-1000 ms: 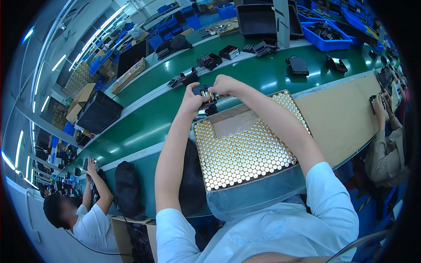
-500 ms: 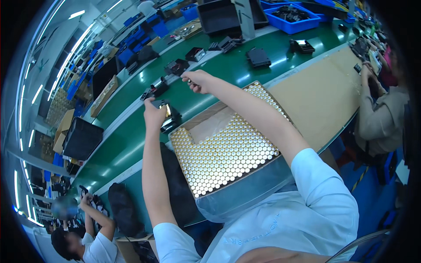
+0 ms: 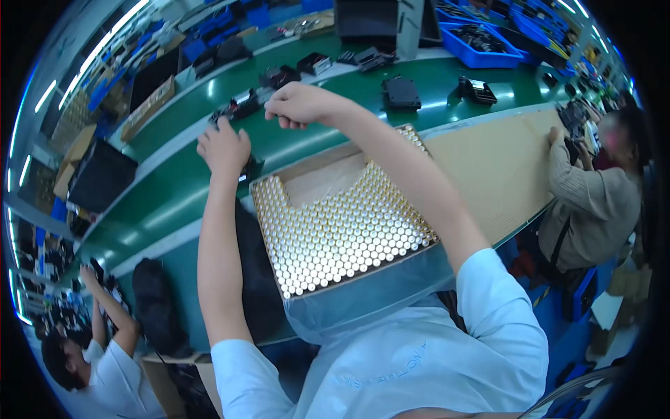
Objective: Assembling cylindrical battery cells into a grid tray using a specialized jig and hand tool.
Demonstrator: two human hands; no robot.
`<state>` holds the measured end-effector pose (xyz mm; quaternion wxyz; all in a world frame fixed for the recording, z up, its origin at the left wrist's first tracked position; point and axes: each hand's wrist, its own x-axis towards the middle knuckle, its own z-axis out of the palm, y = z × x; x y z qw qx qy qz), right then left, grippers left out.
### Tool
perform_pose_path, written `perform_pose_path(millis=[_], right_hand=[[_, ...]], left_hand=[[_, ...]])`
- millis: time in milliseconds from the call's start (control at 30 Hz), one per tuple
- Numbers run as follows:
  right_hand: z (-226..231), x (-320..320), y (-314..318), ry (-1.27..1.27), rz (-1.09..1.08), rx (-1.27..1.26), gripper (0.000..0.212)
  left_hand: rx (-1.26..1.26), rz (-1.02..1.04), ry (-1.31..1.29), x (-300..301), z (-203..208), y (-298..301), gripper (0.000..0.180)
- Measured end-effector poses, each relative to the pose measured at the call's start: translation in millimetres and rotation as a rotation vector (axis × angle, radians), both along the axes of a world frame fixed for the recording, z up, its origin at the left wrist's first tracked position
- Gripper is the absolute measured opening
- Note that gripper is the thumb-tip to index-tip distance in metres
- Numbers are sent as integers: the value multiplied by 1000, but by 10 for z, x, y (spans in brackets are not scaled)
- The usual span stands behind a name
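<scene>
My left hand (image 3: 225, 150) is over the green work surface, its fingers spread. Partly hidden beside its wrist is a small black device (image 3: 251, 169). Just beyond its fingertips lies another black device (image 3: 237, 106); I cannot tell whether they touch. My right hand (image 3: 300, 106) hovers to the right, its fingers curled together; whatever they may hold is hidden. Below my hands stands a shallow cardboard box (image 3: 321, 187) packed with upright cylindrical batteries (image 3: 342, 234), their round ends showing. A bare patch shows at the box's far side. My right forearm crosses over its right part.
Black units (image 3: 401, 93) and an open black device (image 3: 477, 91) lie along the green belt (image 3: 174, 199). A tan board (image 3: 495, 157) is right of the box. A blue bin (image 3: 488, 59) stands at the back. One person (image 3: 593, 188) sits right, another (image 3: 115, 373) left.
My left hand has spread its fingers and moved off the device with the bright yellowish part. My right hand has shifted left, its fingers now turned downward. The view has swung slightly.
</scene>
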<state>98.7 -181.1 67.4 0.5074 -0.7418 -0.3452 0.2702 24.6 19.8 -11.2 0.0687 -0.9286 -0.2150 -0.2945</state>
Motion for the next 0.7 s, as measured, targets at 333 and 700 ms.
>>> perform_pose_path(millis=[333,700], right_hand=[[-541,-518,-90,-366,101,-440,41],[-803,-500,80,25,23,-430,39]], left_hand=[[-47,-188,-32,20,41,-85,34],[-70,-287,16,1,57,-135,27]])
